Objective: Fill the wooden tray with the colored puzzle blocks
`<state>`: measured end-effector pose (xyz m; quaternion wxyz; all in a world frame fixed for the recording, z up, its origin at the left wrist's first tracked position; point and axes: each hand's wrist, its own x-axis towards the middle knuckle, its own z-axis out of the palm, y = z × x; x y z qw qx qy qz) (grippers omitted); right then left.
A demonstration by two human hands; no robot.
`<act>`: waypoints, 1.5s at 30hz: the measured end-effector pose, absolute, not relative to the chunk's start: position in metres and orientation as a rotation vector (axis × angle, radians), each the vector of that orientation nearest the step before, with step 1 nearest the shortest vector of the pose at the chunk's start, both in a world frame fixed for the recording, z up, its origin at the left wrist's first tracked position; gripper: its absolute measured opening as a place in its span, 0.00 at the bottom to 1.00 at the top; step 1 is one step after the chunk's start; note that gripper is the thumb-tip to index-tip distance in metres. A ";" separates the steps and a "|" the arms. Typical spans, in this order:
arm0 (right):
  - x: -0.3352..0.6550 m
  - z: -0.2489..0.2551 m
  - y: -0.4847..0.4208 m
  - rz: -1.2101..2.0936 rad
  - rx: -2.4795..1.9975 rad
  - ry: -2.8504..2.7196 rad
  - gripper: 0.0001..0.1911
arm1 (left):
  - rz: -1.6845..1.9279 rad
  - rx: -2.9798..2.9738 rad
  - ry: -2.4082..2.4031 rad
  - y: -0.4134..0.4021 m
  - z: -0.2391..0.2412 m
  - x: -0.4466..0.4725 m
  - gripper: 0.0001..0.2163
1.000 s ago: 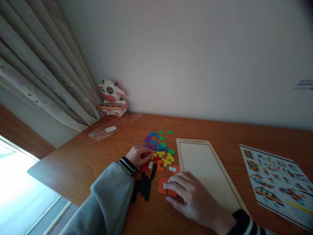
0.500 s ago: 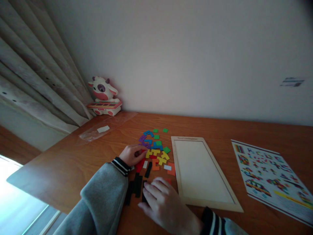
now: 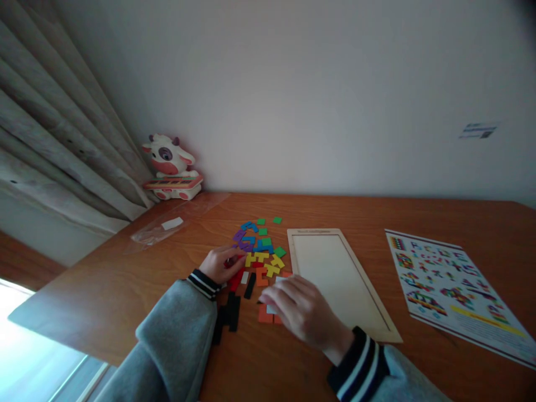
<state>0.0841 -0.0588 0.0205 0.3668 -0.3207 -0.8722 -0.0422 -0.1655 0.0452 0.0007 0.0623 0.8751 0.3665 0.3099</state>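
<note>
My left hand (image 3: 218, 262) rests on the wooden table (image 3: 125, 279) with its fingers curled onto a red puzzle piece (image 3: 235, 278) at the left edge of a heap of coloured puzzle pieces (image 3: 259, 245). My right hand (image 3: 301, 310) lies palm down over an orange piece (image 3: 264, 315) and a small white piece (image 3: 271, 309), its fingers bent on them. Black pieces (image 3: 229, 312) lie between my two forearms. The empty wooden puzzle tray (image 3: 335, 276) sits just right of my right hand.
A printed pattern sheet (image 3: 448, 282) lies at the right. A clear plastic bag (image 3: 167, 226) lies at the back left, near a cow toy (image 3: 170, 167) in the corner by the curtain (image 3: 62, 128). The table's left edge drops off beside a bright window.
My right hand moved left over the black pieces, then back right onto the orange piece. The left hand stayed on the red piece. The camera view shifted slightly to the right.
</note>
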 end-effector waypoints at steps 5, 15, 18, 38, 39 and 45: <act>0.147 0.007 -0.024 -0.202 -1.276 -1.903 0.13 | 0.932 2.650 1.117 0.044 0.000 -0.165 0.10; 0.167 -0.008 -0.010 -0.201 -1.324 -2.091 0.14 | 0.924 2.659 1.106 0.044 0.001 -0.165 0.10; 0.162 -0.003 -0.013 -0.185 -1.244 -2.234 0.12 | 0.900 2.646 1.105 0.043 0.001 -0.165 0.10; 0.038 0.009 -0.072 0.209 -1.010 -2.340 0.23 | 0.927 2.658 1.085 0.041 0.004 -0.161 0.11; 0.028 0.006 -0.076 0.246 -1.008 -2.348 0.27 | 0.923 2.662 1.089 0.041 0.004 -0.161 0.11; 0.020 -0.001 -0.079 0.470 -1.143 -2.255 0.23 | 0.927 2.648 1.097 0.042 0.001 -0.162 0.11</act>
